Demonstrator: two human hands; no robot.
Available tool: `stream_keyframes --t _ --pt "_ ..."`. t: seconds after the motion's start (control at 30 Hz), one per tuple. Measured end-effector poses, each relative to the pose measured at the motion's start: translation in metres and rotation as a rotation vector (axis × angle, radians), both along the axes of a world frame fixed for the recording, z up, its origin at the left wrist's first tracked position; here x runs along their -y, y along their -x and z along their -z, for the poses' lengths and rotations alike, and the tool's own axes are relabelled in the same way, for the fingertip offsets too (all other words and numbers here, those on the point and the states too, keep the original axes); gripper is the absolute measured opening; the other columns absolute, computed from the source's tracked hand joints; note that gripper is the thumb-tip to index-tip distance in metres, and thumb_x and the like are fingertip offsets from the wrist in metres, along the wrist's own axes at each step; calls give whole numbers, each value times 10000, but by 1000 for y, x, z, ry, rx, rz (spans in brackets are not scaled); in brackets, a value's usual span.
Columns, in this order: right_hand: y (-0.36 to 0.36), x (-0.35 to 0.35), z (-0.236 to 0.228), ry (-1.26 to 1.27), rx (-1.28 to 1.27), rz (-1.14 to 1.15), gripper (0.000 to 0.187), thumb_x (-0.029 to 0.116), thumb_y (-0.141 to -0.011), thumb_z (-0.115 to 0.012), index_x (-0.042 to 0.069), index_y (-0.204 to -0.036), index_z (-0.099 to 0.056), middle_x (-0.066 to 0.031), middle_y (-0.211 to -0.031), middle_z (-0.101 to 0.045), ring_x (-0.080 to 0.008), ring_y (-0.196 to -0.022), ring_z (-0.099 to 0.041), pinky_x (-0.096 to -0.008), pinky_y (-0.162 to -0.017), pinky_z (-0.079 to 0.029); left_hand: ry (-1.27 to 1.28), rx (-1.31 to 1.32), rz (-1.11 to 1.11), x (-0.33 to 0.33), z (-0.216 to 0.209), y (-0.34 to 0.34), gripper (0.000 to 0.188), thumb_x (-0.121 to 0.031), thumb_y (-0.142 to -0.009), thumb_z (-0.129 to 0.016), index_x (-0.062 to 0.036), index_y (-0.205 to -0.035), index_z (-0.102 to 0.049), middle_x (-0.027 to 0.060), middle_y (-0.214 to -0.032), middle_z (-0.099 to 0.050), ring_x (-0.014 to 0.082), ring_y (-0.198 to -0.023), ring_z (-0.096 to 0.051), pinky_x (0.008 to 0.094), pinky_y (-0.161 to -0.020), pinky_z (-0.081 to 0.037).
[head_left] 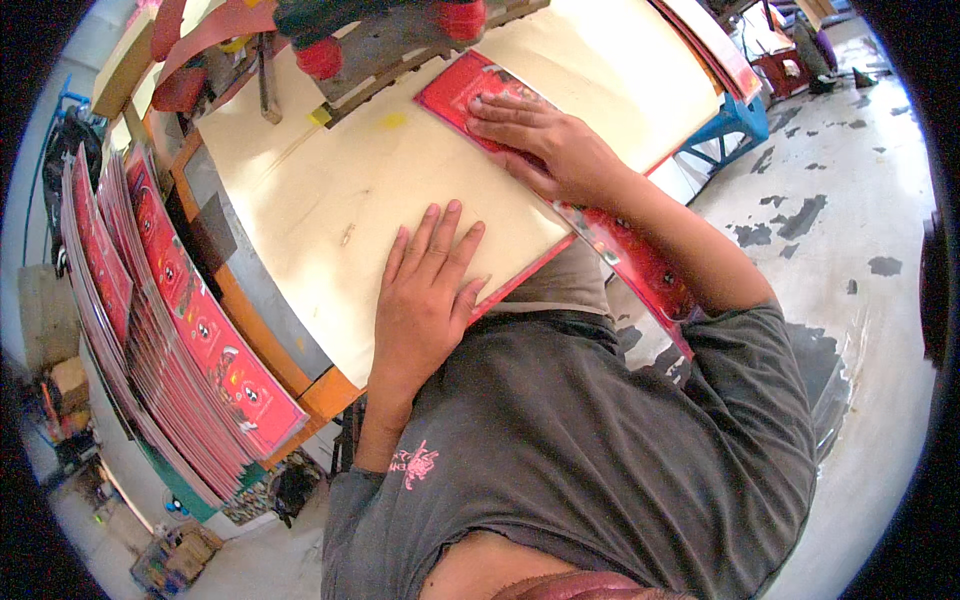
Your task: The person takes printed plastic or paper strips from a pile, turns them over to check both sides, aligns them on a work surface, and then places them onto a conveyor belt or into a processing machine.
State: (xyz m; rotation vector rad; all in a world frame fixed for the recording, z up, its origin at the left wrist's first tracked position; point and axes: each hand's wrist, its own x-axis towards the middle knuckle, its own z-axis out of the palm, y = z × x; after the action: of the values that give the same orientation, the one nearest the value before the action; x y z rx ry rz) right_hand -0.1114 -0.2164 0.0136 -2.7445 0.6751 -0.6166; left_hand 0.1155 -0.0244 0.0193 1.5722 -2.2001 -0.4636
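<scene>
A large cream sheet point(310, 250) with a thin red edge along its near side lies in front of me. My left hand point(425, 285) rests flat on it near that side, fingers a little spread, holding nothing. A long red printed strip point(635, 255) slants across the sheet's right side and hangs past its near right corner, passing beneath my right forearm. Flat on this strip's upper part lies my right hand point(550, 145), fingers stretched out toward the left. The palm hides the middle of the strip.
Beyond the sheet stands a dark metal machine part with red knobs point(320, 58). A stack of red printed strips point(215, 335) fills the left side. At the right are a blue stand point(725, 135) and a worn grey floor point(840, 260) with dark patches.
</scene>
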Motion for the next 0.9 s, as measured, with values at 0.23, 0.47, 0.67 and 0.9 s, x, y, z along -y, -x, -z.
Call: stream_keyframes --t 0.23,0.47,0.67,0.9 --pt "-3 -14 -6 -83 -14 -298 481 161 -1007 -649 44 -1473 -632 -158 -1521 -618 -351 -1462 -535 -483 -1245 -404 125 -139 -82 -9 4 -8 479 -176 -996 -677 -75 -1462 -624 159 -1597 -532 339 -1486 -492 513 -1246 -358" --pt "-10 -37 -19 -163 -41 -551 467 151 -982 -668 32 -1433 -666 -157 -1553 -596 -336 -1453 -557 -489 -1253 -408 251 -379 -632 -9 -4 -9 362 -182 -948 -762 -24 -1258 -665 182 -1206 -630 371 -1106 -609 497 -994 -470" --pt "-10 -44 -19 -3 6 -389 479 222 -955 -741 35 -1392 -682 -179 -1492 -632 -377 -1374 -608 -522 -1171 -470 228 -143 -650 -4 9 -13 357 -265 -974 -754 -27 -1222 -656 159 -1192 -614 352 -1098 -598 473 -930 -464" --pt "-20 -53 -21 66 189 132 687 311 -915 -817 62 -1495 -545 -203 -1376 -650 -394 -1228 -634 -490 -1056 -517 194 -307 -608 -6 1 -12 288 -279 -1005 -730 -31 -1130 -652 100 -949 -657 279 -858 -633 431 -811 -458"
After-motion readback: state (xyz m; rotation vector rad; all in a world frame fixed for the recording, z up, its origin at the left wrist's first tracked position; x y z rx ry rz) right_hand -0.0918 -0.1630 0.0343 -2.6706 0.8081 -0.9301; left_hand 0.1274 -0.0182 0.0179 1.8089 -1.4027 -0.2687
